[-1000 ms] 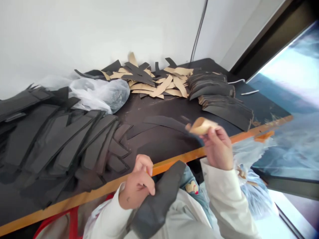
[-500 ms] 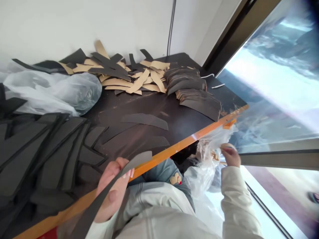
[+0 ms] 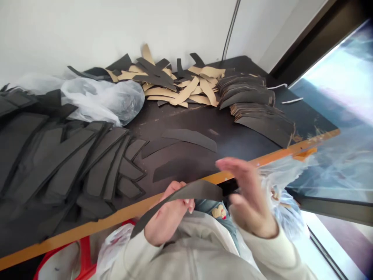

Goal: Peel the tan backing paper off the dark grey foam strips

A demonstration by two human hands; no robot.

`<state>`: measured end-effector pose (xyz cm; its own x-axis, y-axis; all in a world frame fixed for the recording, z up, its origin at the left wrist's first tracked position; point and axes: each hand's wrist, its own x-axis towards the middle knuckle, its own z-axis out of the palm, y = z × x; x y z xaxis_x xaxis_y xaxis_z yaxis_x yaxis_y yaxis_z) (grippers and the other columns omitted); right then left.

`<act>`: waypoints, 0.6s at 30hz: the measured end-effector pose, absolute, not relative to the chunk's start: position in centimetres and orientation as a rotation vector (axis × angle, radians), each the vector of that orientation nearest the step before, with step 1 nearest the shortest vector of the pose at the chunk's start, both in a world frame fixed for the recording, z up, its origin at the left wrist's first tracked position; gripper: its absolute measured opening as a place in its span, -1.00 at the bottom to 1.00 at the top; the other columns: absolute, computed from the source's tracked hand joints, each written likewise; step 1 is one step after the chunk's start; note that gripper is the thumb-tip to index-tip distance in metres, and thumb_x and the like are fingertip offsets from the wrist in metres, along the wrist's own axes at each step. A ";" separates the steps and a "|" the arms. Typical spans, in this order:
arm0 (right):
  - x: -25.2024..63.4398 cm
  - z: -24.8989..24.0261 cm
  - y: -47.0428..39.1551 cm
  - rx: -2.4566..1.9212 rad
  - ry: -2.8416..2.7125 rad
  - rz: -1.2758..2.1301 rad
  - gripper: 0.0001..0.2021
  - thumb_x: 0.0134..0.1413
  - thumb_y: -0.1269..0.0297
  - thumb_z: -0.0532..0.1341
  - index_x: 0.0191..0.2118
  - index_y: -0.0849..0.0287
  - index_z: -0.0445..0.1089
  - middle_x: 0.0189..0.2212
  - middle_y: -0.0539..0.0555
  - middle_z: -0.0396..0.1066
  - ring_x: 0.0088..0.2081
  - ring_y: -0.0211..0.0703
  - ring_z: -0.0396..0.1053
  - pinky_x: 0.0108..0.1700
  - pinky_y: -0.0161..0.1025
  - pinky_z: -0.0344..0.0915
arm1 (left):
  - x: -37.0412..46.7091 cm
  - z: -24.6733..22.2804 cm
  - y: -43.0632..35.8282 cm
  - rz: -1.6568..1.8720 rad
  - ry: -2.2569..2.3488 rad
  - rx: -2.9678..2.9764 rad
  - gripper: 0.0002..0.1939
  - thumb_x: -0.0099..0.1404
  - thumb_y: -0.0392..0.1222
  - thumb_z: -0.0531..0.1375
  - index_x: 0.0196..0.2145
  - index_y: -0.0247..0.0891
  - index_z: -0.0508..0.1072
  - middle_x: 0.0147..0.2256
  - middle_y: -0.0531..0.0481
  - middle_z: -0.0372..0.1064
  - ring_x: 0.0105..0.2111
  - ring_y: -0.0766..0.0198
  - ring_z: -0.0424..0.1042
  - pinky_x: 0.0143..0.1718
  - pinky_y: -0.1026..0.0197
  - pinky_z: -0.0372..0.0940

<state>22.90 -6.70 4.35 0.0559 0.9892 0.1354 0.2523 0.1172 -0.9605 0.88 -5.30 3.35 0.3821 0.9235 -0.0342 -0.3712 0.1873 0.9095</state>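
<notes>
Dark curved strip (image 3: 186, 194), edge-on, held

Plastic bag (image 3: 101, 101) lies on table (image 3: 239, 136), left of cut pieces (image 3: 175, 83).

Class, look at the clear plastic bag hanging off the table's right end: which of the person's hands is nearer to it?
Right. The right hand, fingers spread, hovers just left of the clear plastic bag; the left hand, holding a dark strip, is farther left.
</notes>
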 end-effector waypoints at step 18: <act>21.0 4.1 -1.1 -1.366 -1.459 1.316 -0.63 0.10 0.04 0.29 -0.06 0.04 0.22 -0.36 -0.01 0.38 -0.32 -0.21 0.38 -0.22 -0.24 0.37 | -2.6 3.3 -2.3 1.074 1.458 1.221 -0.75 0.23 -0.01 0.26 -0.36 -0.20 0.32 -0.36 0.06 0.27 -0.33 0.31 0.32 -0.28 0.28 0.27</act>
<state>20.98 -1.07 4.13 -0.1680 0.9773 -0.1287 0.2285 -0.0883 -0.9695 -2.59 -2.33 3.32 -0.0830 0.9901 -0.1132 0.1855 0.1269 0.9744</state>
